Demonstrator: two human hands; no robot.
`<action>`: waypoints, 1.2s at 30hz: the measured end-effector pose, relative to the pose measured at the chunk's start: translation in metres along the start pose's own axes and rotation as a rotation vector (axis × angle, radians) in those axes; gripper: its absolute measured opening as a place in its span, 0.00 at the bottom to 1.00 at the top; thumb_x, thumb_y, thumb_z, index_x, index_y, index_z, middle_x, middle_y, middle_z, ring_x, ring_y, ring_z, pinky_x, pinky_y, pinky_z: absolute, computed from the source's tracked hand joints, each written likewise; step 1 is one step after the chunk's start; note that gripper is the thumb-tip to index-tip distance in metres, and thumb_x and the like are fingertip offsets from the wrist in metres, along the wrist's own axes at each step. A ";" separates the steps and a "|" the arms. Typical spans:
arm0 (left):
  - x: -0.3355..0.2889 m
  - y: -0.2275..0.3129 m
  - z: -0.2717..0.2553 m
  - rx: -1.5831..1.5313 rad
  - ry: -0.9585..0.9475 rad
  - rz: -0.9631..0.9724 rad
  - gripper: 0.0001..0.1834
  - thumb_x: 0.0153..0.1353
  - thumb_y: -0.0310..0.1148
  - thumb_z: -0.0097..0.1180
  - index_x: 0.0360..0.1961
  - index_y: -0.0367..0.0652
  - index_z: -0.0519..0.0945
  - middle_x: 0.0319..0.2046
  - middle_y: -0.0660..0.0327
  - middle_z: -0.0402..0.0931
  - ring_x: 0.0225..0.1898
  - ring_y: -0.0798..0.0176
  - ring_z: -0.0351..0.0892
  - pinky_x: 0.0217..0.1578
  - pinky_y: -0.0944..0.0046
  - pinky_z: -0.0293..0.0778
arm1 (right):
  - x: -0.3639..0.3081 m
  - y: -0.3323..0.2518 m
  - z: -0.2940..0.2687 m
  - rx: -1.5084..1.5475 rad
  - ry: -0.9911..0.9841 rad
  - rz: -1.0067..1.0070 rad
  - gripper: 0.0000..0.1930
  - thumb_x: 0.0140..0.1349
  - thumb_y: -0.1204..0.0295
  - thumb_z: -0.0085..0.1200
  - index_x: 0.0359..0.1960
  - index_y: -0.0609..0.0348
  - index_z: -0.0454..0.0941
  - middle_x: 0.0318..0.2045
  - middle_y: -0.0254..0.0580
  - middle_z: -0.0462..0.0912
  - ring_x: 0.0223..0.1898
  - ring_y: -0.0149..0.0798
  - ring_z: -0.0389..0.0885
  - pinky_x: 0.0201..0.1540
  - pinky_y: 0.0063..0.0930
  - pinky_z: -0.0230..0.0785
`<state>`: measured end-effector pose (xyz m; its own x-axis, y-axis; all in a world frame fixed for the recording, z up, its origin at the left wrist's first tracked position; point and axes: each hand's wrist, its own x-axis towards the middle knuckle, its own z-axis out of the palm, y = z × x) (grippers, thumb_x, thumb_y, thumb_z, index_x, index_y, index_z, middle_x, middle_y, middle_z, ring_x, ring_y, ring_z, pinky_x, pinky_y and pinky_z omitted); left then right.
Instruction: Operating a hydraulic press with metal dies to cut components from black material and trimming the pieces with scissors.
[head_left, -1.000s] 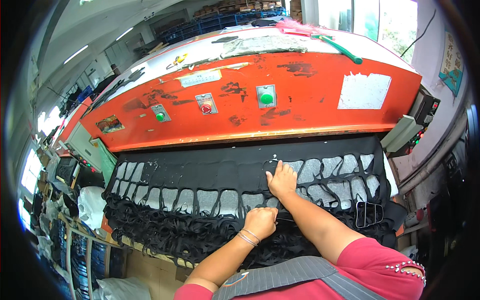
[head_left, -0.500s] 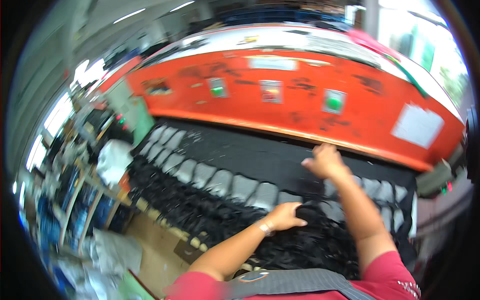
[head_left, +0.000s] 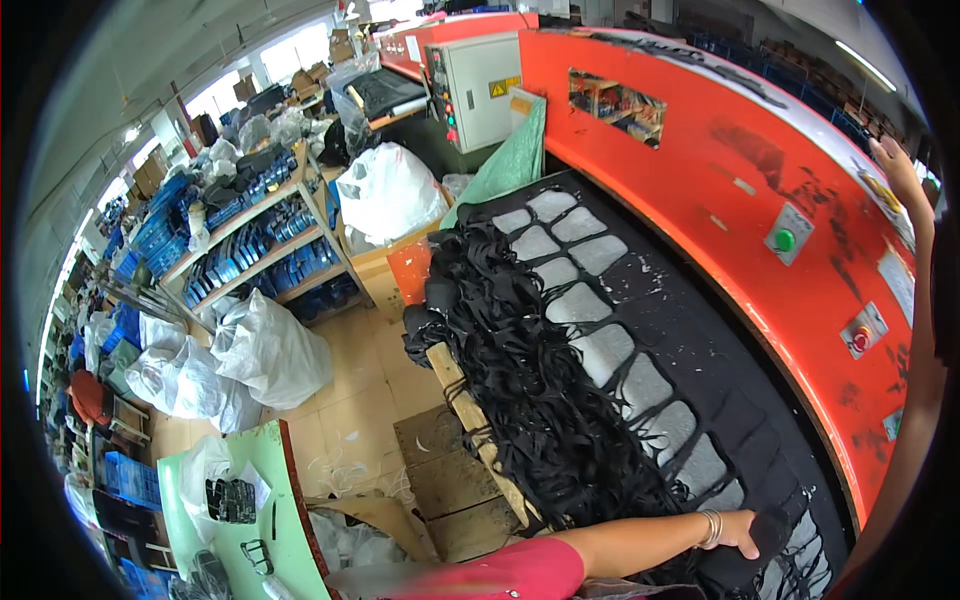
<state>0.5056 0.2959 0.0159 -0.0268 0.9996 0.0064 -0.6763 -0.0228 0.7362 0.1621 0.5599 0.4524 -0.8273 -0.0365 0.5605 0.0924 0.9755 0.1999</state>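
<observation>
My left hand (head_left: 740, 532), wearing bracelets at the wrist, is at the lower right. It is closed on a dark, rounded fabric piece (head_left: 770, 530) above the black work surface. My right hand (head_left: 897, 170) is raised at the far right, beside the top of the red machine (head_left: 720, 130). Its fingers are stretched out and nothing shows in them. Rows of grey rounded pads (head_left: 603, 352) lie on the black surface. Along the near side runs a thick heap of black straps (head_left: 520, 400), partly covering some pads.
The machine's front carries a green button (head_left: 784, 241) and a red button (head_left: 860, 340). A wooden rail (head_left: 475, 430) borders the near side. To the left stand a green table (head_left: 255, 455), white sacks (head_left: 270, 350), a shelf of blue items (head_left: 260, 245) and a grey control cabinet (head_left: 475, 90).
The view has swung left along the machine. My right hand has gone from over the black surface up toward the machine's top. My left hand now grips a dark fabric piece.
</observation>
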 end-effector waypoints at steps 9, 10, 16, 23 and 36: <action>-0.033 0.070 -0.058 0.166 0.007 -0.062 0.33 0.37 0.31 0.71 0.49 0.30 0.76 0.42 0.54 0.81 0.41 0.61 0.80 0.45 0.62 0.76 | 0.021 -0.046 0.050 -0.350 -0.263 0.173 0.22 0.59 0.52 0.52 0.27 0.63 0.80 0.23 0.52 0.81 0.26 0.42 0.79 0.31 0.39 0.71; -0.024 0.052 -0.072 0.142 0.021 0.060 0.32 0.39 0.31 0.71 0.49 0.33 0.77 0.43 0.57 0.81 0.42 0.62 0.79 0.48 0.61 0.74 | 0.024 -0.067 0.047 -0.626 -0.341 0.177 0.18 0.58 0.54 0.52 0.24 0.53 0.84 0.26 0.52 0.84 0.26 0.43 0.83 0.29 0.37 0.74; 0.019 0.067 -0.091 0.066 -0.122 -0.277 0.28 0.40 0.23 0.71 0.47 0.36 0.79 0.42 0.60 0.82 0.43 0.64 0.79 0.50 0.61 0.73 | -0.099 -0.031 -0.013 -0.114 -0.390 0.326 0.18 0.58 0.54 0.53 0.26 0.56 0.84 0.26 0.52 0.84 0.25 0.44 0.81 0.28 0.38 0.74; 0.029 0.078 -0.071 0.156 -0.121 -0.336 0.34 0.37 0.17 0.69 0.51 0.36 0.77 0.47 0.60 0.80 0.49 0.63 0.78 0.56 0.60 0.68 | -0.253 -0.059 -0.075 0.651 -0.338 0.450 0.18 0.63 0.52 0.53 0.36 0.55 0.81 0.17 0.35 0.68 0.24 0.37 0.72 0.27 0.34 0.68; 0.057 0.074 -0.035 0.192 0.053 -0.373 0.27 0.29 0.16 0.68 0.39 0.31 0.82 0.37 0.52 0.83 0.40 0.55 0.83 0.47 0.57 0.75 | -0.638 -0.044 -0.059 1.331 -1.126 1.035 0.40 0.59 0.28 0.28 0.29 0.59 0.69 0.20 0.33 0.67 0.21 0.28 0.71 0.23 0.23 0.67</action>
<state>0.4280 0.3503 0.0475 0.1524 0.9364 -0.3160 -0.4972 0.3490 0.7944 0.7184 0.5278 0.1339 -0.6990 0.1413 -0.7011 0.7138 0.0782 -0.6959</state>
